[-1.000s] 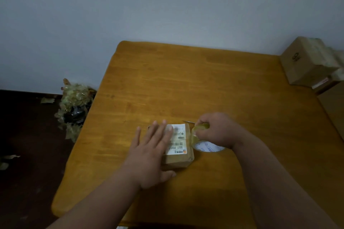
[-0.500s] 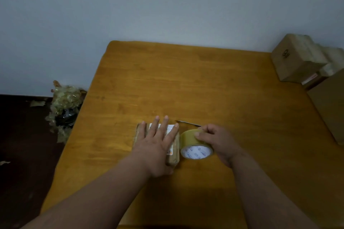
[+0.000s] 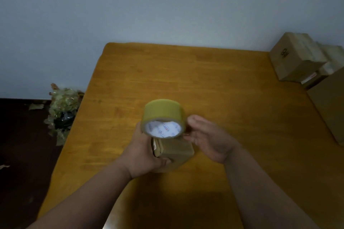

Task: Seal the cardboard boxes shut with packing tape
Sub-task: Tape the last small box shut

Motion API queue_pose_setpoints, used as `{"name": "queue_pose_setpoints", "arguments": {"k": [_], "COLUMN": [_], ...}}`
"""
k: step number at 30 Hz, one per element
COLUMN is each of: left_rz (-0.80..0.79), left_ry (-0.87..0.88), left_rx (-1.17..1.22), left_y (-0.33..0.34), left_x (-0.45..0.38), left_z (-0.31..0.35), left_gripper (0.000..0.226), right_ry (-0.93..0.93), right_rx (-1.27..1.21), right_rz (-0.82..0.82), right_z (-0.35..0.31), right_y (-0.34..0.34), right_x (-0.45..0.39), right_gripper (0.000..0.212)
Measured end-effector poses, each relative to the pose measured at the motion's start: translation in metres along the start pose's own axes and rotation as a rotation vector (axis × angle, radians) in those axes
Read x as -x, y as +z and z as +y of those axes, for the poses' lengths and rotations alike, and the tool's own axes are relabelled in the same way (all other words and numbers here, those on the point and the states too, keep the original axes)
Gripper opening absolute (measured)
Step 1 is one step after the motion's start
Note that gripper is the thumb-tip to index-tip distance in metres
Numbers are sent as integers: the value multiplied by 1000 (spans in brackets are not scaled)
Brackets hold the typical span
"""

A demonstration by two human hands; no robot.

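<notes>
A small brown cardboard box (image 3: 176,151) is lifted off the wooden table (image 3: 204,80) and tipped, with one end flap showing at its left. My left hand (image 3: 143,154) grips it from the left and underneath. A yellowish roll of packing tape (image 3: 163,111) with a white printed core stands just above the box's far end. My right hand (image 3: 208,139) is at the roll's right edge, thumb above and fingers curled below, pinching it there. Whether a strip of tape runs from roll to box is hidden.
Stacked cardboard boxes (image 3: 294,57) stand at the table's far right corner, and a larger box (image 3: 329,106) lies along the right edge. A heap of crumpled used tape (image 3: 61,104) lies on the dark floor left of the table.
The box lay flat under my left palm; my left hand now grips it, raised and tilted. The tape roll has come up from the table beside the box to above the box.
</notes>
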State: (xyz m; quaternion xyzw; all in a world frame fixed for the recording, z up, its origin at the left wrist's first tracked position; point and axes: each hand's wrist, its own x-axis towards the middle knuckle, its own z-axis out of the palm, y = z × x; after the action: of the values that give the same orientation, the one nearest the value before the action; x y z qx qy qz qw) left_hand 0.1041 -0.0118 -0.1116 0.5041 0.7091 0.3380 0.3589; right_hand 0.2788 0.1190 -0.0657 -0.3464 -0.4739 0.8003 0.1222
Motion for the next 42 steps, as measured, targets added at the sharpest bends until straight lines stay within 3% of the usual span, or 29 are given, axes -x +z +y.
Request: {"name": "queue_pose_setpoints", "arguments": {"k": [4,8,12,16,18,20,27,36,42], "left_rz": [-34,-63,4,39,99,116,90,81,44], "left_ry": [-12,19,27,-39,-39,-34,-26,-76,-68], "left_rx": [148,100,77,119,77,30,-92,-108,-151], "left_y": [-7,-9,-10,-16,-21,-25,-27,-28,-33], "left_x": [8,17,24,36,42,44,44,46,42], "left_z": [-12,-21,-33,-48,-56,-61,-64,-67,-61], "left_gripper": [94,81,87,113,119,122,130,133,132], "right_ry": [-17,-46,-57,-163,-217,-182,-156,-124,-268], "right_rx": [84,133,218,615,893,1050,1050,946,952], "right_rz": [44,-127,-134,4,161,219,240,277,243], "right_z": [-1,-2,-3,-24,-40,-42,-6,-14,-51], "right_y": [30,46,64,49,16,-8,-16,-14,3], "right_x": [-14,-19,-22,-17,-14,-9,-7,-3,9], "right_gripper": [61,41,37,51,46,42,51,35,36]}}
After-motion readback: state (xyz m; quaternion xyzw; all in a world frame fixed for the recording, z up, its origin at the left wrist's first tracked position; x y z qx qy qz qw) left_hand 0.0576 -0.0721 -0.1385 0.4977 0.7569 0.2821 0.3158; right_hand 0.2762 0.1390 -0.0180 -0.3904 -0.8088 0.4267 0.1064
